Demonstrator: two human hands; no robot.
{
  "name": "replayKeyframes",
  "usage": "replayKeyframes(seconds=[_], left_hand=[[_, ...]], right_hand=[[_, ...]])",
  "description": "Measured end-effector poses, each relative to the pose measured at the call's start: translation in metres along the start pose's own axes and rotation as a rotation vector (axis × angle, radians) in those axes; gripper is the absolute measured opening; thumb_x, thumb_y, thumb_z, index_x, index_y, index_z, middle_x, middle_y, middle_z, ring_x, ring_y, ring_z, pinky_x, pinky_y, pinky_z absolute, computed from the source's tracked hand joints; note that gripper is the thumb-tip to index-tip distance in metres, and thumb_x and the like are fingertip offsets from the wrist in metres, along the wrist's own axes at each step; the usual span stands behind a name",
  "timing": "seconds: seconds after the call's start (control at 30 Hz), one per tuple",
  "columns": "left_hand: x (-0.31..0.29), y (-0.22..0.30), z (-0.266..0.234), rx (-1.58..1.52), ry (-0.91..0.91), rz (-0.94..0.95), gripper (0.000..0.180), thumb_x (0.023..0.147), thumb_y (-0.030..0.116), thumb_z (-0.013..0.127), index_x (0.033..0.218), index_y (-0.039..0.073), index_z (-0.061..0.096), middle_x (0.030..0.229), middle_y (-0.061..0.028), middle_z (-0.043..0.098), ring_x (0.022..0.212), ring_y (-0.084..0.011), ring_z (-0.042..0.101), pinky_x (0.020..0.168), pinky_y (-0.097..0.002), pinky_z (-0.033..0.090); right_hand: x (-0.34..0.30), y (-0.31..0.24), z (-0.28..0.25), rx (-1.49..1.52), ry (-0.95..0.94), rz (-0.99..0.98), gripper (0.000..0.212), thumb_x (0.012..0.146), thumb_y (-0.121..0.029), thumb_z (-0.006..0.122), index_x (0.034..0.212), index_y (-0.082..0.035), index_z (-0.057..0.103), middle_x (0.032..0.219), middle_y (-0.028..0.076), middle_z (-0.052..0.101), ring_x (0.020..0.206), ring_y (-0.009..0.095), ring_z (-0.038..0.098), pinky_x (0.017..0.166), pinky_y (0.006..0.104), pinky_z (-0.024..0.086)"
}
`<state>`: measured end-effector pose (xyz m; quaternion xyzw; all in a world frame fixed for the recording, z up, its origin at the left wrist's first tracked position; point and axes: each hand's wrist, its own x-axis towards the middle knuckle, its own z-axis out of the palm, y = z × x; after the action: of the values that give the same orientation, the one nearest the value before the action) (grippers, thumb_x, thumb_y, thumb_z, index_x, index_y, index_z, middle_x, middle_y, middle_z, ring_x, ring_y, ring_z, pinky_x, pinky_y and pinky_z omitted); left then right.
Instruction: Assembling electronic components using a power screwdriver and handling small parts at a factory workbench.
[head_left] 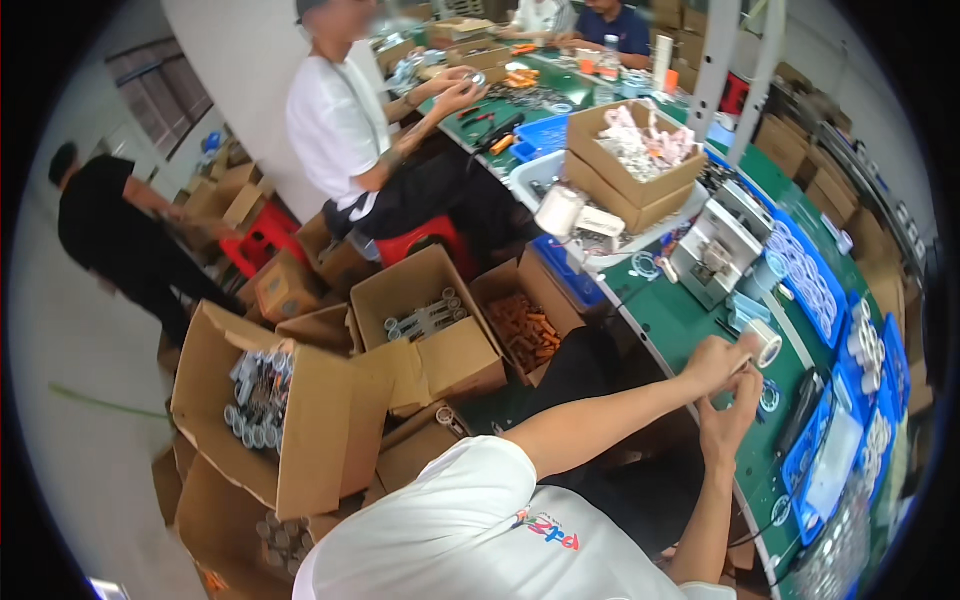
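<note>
Over the near edge of the green workbench, my left hand (720, 364) is closed around a white, short cylindrical part (765, 345) with a ring-shaped end. Just below it, my right hand (730, 415) has thumb and fingers pinched together close to my left fingertips. What the right fingers hold is too small to make out. Beyond the white part stands a grey metal bench machine (717, 250) with light blue pieces (750, 307) beside it. A small ring-shaped part (769, 396) lies on the bench right of my right hand.
Blue trays (805, 280) of white rings and round parts line the bench's right side. A black handheld tool (800, 412) lies nearer. Cartons of parts (335, 430) crowd the floor at left. A seated co-worker (335, 120) handles a small part; another person (110, 215) stands far left.
</note>
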<state>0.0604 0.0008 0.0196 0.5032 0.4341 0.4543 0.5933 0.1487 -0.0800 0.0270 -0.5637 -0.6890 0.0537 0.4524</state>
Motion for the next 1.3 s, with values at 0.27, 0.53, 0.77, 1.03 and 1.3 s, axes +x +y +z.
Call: replayKeyframes(seconds=[0.27,0.53,0.77,1.03,1.3], left_hand=[[-0.001,-0.001,0.003,0.038,-0.054,0.044,0.08,0.101,0.072,0.054,0.055,0.007,0.06,0.048,-0.0011,0.052,0.043,-0.0145,0.047,0.046,-0.0296,0.041],[0.0,0.004,-0.002,0.049,-0.047,0.007,0.081,0.101,0.073,0.053,0.056,0.006,0.059,0.05,-0.0017,0.053,0.046,-0.0146,0.048,0.047,-0.03,0.042],[-0.002,-0.014,0.01,0.006,-0.038,0.07,0.08,0.104,0.07,0.05,0.058,0.005,0.059,0.055,-0.0042,0.057,0.052,-0.0151,0.053,0.051,-0.0308,0.045],[0.012,-0.018,0.003,-0.102,-0.099,0.126,0.079,0.107,0.066,0.049,0.06,0.003,0.061,0.056,-0.0056,0.058,0.053,-0.0158,0.053,0.051,-0.032,0.045],[-0.007,0.006,-0.001,-0.029,-0.074,0.088,0.079,0.107,0.061,0.053,0.058,0.0,0.061,0.055,-0.0064,0.06,0.051,-0.0178,0.052,0.051,-0.0348,0.047]], right_hand=[[-0.003,-0.007,-0.002,-0.016,0.068,0.004,0.043,0.066,0.007,0.08,0.089,-0.006,0.046,0.128,0.015,0.06,0.111,0.035,0.058,0.096,0.0403,0.047],[0.001,-0.012,0.0,-0.021,0.064,0.006,0.043,0.068,0.007,0.08,0.097,-0.005,0.052,0.122,0.013,0.061,0.103,0.032,0.058,0.092,0.0371,0.048],[-0.006,-0.021,-0.014,0.005,-0.046,0.161,0.051,0.072,0.006,0.081,0.116,-0.004,0.057,0.109,0.01,0.059,0.095,0.026,0.056,0.089,0.0349,0.047],[0.002,-0.016,-0.015,-0.022,-0.092,0.118,0.052,0.074,0.004,0.082,0.119,-0.003,0.057,0.105,0.008,0.058,0.095,0.025,0.056,0.09,0.035,0.047],[-0.004,-0.005,-0.008,-0.072,-0.042,0.005,0.043,0.074,0.003,0.083,0.101,-0.005,0.05,0.116,0.01,0.059,0.097,0.028,0.054,0.092,0.0349,0.046]])
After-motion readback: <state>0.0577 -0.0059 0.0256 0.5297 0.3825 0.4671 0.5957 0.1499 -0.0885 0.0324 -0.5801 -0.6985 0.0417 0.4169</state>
